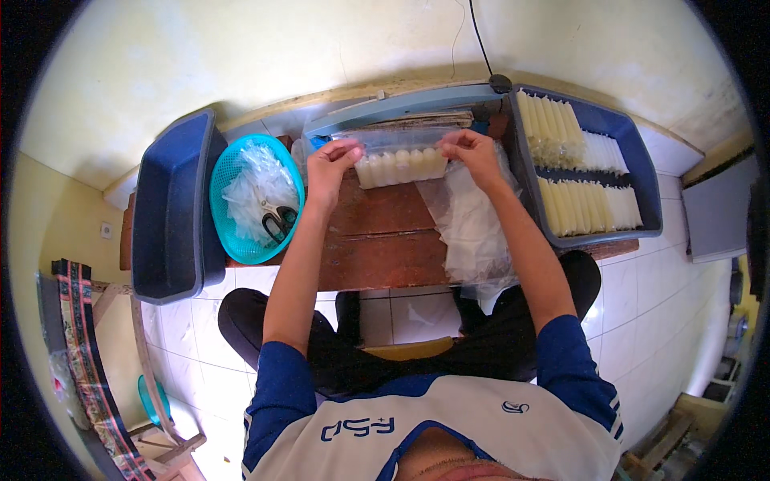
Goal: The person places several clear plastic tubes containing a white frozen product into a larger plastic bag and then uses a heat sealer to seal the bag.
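My left hand [337, 163] pinches the left top of a clear plastic bag [399, 138] at the back of the brown wooden table [353, 248]. My right hand [473, 159] pinches the same bag at its right top. A row of several pale cream filled tubes [399, 168] sits inside the bag, between my hands. Below my right forearm lies a loose pile of empty clear bags [472, 240]. To the left, a turquoise basket [224, 164] holds crumpled plastic and black-handled scissors [279, 224].
An empty dark blue tub [172, 216] stands at the far left. At the right, another dark blue tub [650, 196] holds stacks of filled tubes [589, 204]. A light blue board [361, 112] lies along the wall behind the table. A grey cabinet [714, 212] stands at the right.
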`<action>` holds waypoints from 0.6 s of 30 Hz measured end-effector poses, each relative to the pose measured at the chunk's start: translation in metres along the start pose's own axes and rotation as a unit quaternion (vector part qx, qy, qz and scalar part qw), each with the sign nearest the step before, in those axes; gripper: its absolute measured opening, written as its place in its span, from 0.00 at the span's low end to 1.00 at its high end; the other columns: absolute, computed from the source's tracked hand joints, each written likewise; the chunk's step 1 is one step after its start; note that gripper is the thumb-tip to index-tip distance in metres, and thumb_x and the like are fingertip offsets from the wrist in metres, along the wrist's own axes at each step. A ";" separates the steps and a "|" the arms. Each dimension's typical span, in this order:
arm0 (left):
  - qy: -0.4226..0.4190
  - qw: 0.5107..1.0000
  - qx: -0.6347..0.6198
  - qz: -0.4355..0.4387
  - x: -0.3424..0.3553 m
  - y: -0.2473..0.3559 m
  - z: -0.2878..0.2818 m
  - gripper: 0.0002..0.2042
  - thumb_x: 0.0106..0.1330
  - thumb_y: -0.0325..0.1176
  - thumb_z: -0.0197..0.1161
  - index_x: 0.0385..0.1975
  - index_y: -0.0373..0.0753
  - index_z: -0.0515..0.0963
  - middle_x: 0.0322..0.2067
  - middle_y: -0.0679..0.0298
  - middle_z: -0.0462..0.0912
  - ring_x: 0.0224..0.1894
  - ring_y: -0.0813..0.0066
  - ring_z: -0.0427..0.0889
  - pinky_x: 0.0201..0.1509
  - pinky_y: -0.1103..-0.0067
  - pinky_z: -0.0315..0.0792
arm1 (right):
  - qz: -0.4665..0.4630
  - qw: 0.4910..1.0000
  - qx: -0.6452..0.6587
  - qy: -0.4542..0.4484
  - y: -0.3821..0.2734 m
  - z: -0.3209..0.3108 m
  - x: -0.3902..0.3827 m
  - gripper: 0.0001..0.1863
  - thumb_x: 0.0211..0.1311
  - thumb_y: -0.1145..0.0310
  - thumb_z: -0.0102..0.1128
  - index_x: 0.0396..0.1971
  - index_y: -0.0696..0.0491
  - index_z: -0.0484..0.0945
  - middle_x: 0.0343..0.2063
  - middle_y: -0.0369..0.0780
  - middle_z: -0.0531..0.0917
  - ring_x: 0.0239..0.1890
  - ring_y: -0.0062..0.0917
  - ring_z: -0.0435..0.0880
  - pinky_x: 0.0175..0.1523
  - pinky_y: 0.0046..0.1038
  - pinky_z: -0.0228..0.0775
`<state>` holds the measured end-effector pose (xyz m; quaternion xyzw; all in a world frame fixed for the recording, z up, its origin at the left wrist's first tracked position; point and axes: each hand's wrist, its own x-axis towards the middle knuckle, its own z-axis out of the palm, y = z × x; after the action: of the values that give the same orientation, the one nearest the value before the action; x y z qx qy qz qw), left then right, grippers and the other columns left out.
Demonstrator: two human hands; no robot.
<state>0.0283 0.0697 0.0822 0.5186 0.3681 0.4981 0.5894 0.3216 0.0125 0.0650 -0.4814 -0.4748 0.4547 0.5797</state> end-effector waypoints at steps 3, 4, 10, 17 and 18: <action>0.004 1.000 -0.012 -0.002 -0.004 0.003 0.000 0.12 0.56 0.20 0.65 0.41 0.29 0.79 0.38 0.58 0.83 0.40 0.73 0.82 0.47 0.81 0.74 | -0.007 1.000 -0.003 -0.013 -0.006 0.003 -0.004 0.11 0.53 0.75 0.66 0.37 0.60 0.81 0.33 0.39 0.85 0.36 0.21 0.83 0.45 0.23 0.75; 0.003 1.000 -0.013 -0.002 -0.004 0.006 0.001 0.12 0.56 0.20 0.65 0.41 0.29 0.79 0.38 0.58 0.83 0.40 0.73 0.82 0.47 0.81 0.74 | -0.001 1.000 -0.002 -0.013 -0.007 0.002 -0.005 0.13 0.51 0.76 0.67 0.39 0.60 0.81 0.33 0.39 0.85 0.36 0.21 0.83 0.46 0.23 0.74; 0.001 0.995 0.095 -0.038 -0.007 0.013 0.001 0.11 0.58 0.21 0.63 0.41 0.29 0.81 0.40 0.60 0.83 0.40 0.78 0.80 0.48 0.83 0.72 | 0.042 0.999 0.013 -0.017 -0.002 -0.003 -0.003 0.10 0.56 0.75 0.63 0.39 0.60 0.81 0.35 0.40 0.84 0.35 0.21 0.82 0.45 0.23 0.75; 0.004 0.995 0.092 -0.025 -0.010 0.014 0.000 0.09 0.62 0.24 0.62 0.41 0.30 0.81 0.39 0.61 0.83 0.40 0.77 0.80 0.48 0.82 0.73 | 0.029 0.999 -0.017 0.011 0.005 -0.002 -0.004 0.06 0.59 0.73 0.62 0.35 0.57 0.82 0.32 0.36 0.84 0.34 0.19 0.81 0.40 0.23 0.77; 0.001 0.997 0.071 -0.025 -0.010 0.013 0.001 0.10 0.62 0.24 0.62 0.42 0.30 0.80 0.39 0.60 0.83 0.41 0.76 0.81 0.48 0.82 0.73 | 0.029 0.999 -0.015 0.018 0.006 -0.001 -0.004 0.06 0.59 0.72 0.62 0.35 0.57 0.82 0.31 0.36 0.84 0.34 0.18 0.81 0.40 0.23 0.77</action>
<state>0.0240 0.0592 0.0947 0.5494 0.4163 0.4563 0.5628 0.3213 0.0088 0.0584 -0.5119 -0.4568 0.4555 0.5672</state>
